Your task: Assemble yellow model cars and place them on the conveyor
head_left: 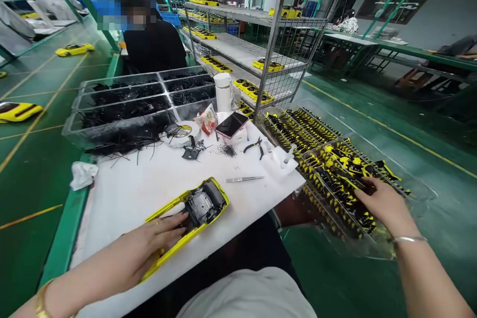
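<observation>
While the left hand [152, 243] lies open and flat on the overturned yellow toy car body [199, 211], its long axis slanting across the near left of the white worktop [149, 198], the right hand [387, 203], fingers loosely curled, rests farther off over a clear plastic tray [417, 221] of yellow parts [328, 194], any hold unclear.

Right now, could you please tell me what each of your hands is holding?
Left hand: open, lying on the yellow toy car shell.
Right hand: over the plastic tray; cannot tell if holding anything.

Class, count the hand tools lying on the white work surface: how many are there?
2: black-handled steel pliers near the middle of the surface, and slim steel tweezers just nearer the person. Others may be hidden among the clutter.
</observation>
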### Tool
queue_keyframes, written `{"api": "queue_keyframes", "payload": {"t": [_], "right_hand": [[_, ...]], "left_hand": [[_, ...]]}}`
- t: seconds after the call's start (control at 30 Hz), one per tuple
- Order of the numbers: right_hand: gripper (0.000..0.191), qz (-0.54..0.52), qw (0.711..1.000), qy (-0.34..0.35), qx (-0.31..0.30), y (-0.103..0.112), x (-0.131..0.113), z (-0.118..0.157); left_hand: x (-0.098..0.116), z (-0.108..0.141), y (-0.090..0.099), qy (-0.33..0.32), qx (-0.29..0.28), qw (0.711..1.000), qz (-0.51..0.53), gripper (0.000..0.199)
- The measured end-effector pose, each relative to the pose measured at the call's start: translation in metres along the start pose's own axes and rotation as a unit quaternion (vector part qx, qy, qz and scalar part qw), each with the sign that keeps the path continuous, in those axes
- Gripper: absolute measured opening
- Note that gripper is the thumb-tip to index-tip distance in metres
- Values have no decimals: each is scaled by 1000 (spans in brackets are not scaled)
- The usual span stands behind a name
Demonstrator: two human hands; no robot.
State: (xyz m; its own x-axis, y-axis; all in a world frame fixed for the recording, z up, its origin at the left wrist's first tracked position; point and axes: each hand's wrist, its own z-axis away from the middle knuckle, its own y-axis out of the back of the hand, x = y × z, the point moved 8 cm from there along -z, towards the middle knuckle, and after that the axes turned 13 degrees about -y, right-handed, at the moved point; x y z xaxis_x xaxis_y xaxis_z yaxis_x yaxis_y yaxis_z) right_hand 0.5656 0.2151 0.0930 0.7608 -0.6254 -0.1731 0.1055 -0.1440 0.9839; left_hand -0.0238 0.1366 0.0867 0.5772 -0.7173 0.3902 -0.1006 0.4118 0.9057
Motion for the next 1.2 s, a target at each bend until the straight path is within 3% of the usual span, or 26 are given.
{"api": "queue_keyframes", "payload": {"t": [0.1, 0.17, 0.2, 0.23, 0.3, 0.37, 0.4, 0.47, 0.57, 0.63, 0.77, 0.8, 0.87, 0.93, 1.0, 1.1, 1.2], "right_hand": [[45, -51, 999, 13, 10, 42, -8, 36], [41, -181, 978, 92, -57, 53, -45, 72], [38, -249, 950, 159, -102, 54, -74, 95], [36, -290, 910, 242, -169, 50, -108, 123], [35, -339, 798, 414, -278, 44, -174, 187], [40, -329, 680, 545, -363, 36, -225, 250], [42, -316, 636, 594, -378, 33, -244, 276], [42, -306, 600, 654, -344, 32, -273, 310], [38, -313, 603, 697, -228, 35, -306, 339], [41, -290, 587, 734, -181, 31, -324, 362], [39, -272, 539, 776, -183, 16, -361, 399], [39, -272, 527, 780, -202, 12, -371, 404], [41, -260, 513, 786, -228, 4, -388, 408], [43, -228, 531, 791, -202, -2, -402, 405], [47, -161, 567, 795, -143, -8, -412, 402], [49, -21, 593, 800, -94, -20, -419, 414], [39, 73, 585, 804, -77, -26, -422, 438]], "left_hand": [[13, 6, 26, 9, 109, 993, 49, 49], [29, 2, 35, 22, 167, 974, 149, 45], [38, -4, 34, 30, 185, 956, 226, 43], [47, -12, 29, 38, 196, 925, 322, 42], [65, -33, 13, 23, 204, 826, 524, 52], [78, -47, -10, 9, 155, 716, 681, 61], [82, -48, -21, 9, 124, 676, 726, 60], [75, -37, -35, 39, 141, 631, 762, 57], [48, 3, -37, 132, 318, 599, 723, 53], [38, 31, -33, 170, 421, 572, 683, 53], [27, 66, -29, 186, 509, 553, 633, 52], [25, 71, -29, 184, 509, 560, 627, 52], [18, 85, -27, 191, 507, 601, 588, 50], [3, 110, -22, 244, 538, 653, 474, 46], [-14, 131, -24, 312, 556, 671, 379, 44], [-38, 118, -51, 325, 481, 662, 474, 48], [-46, 91, -72, 273, 411, 664, 563, 56]]}}
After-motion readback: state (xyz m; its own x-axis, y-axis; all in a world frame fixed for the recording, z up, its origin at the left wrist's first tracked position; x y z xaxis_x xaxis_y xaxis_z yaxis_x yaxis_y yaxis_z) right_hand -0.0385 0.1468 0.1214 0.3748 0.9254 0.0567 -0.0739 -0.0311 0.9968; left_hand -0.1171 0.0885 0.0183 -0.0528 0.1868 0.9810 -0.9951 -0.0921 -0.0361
